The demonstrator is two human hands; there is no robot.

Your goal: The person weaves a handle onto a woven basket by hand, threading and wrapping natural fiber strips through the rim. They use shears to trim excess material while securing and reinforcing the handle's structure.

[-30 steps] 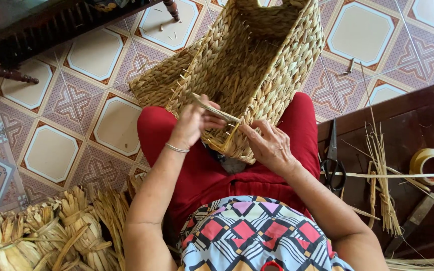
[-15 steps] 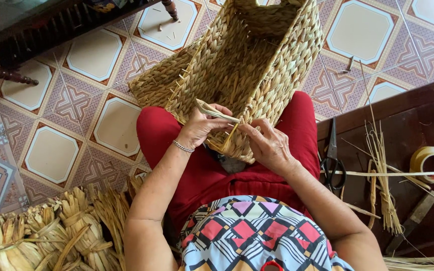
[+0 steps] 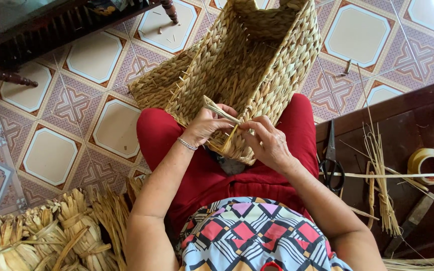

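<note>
A large woven straw basket (image 3: 247,60) rests on my lap, on red trousers, its open mouth facing me. My left hand (image 3: 204,125) pinches a flat straw strand (image 3: 219,110) at the basket's near rim. My right hand (image 3: 267,143) grips the same rim just to the right, fingertips on the strand where it enters the weave. The two hands almost touch.
A dark wooden bench (image 3: 403,145) at my right carries black scissors (image 3: 332,160), a roll of tape (image 3: 427,163), loose straw stalks (image 3: 380,175) and a knife-like tool (image 3: 413,218). Bundles of dried straw (image 3: 51,236) lie on the patterned tile floor at lower left. Dark furniture legs stand top left.
My left hand has drawn closer to my right at the rim, and the straw strand has swung down from sticking out toward the weave. The basket has stayed put.
</note>
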